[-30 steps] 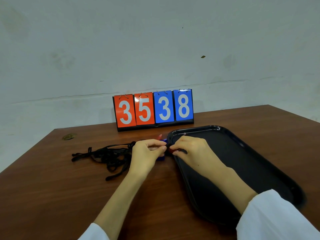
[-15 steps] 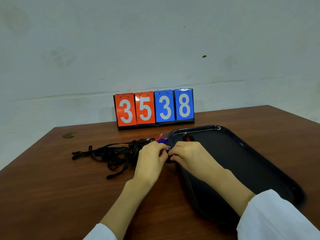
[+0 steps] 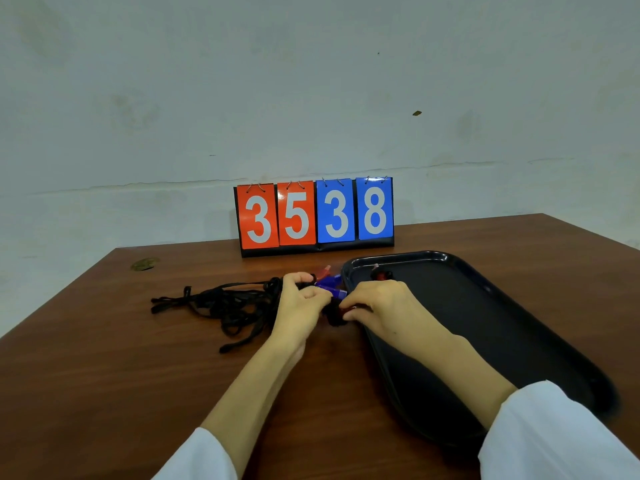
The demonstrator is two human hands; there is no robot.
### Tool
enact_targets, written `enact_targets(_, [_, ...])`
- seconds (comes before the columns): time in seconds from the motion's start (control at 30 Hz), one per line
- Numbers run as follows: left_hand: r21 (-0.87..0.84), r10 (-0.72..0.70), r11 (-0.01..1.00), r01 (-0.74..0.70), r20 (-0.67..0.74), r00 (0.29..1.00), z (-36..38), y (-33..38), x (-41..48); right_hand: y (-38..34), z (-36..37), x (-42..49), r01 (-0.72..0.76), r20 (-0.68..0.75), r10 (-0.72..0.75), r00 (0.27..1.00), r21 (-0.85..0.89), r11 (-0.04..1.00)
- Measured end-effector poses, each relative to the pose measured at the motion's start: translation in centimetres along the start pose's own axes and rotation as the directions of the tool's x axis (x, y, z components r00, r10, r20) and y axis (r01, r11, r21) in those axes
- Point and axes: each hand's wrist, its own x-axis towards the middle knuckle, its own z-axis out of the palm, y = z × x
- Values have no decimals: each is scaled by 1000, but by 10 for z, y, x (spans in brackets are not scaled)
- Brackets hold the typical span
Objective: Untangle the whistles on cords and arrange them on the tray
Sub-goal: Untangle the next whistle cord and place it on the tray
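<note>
A tangle of black cords lies on the brown table, left of the black tray. Blue whistles and a red whistle sit bunched at the tray's near-left corner. Another red whistle lies inside the tray at its far left. My left hand has its fingers curled round the cords beside the blue whistles. My right hand pinches a red whistle at the tray's left rim; most of it is hidden by my fingers.
A flip scoreboard reading 3538 stands at the table's back edge against the wall. A small brownish scrap lies at the far left corner. White sleeves cover both forearms.
Both hands have drawn slightly nearer to me with the whistle bunch. A red whistle inside the tray's far-left corner has come into view behind my right hand.
</note>
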Motion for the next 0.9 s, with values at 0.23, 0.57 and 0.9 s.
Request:
enact_targets(0.23, [-159, 46, 987, -28, 115, 992, -8, 6, 3, 5, -7, -9, 105, -209, -120, 970, -84, 991])
enact_targets(0.57, [420, 457, 773, -476, 153, 876, -2, 12, -1, 4, -9, -9, 124, -307, -151, 940, -104, 987])
enact_targets(0.9, [221, 83, 966, -132, 215, 973, -17, 17, 4, 6, -2, -8, 163, -183, -189, 965, -146, 976])
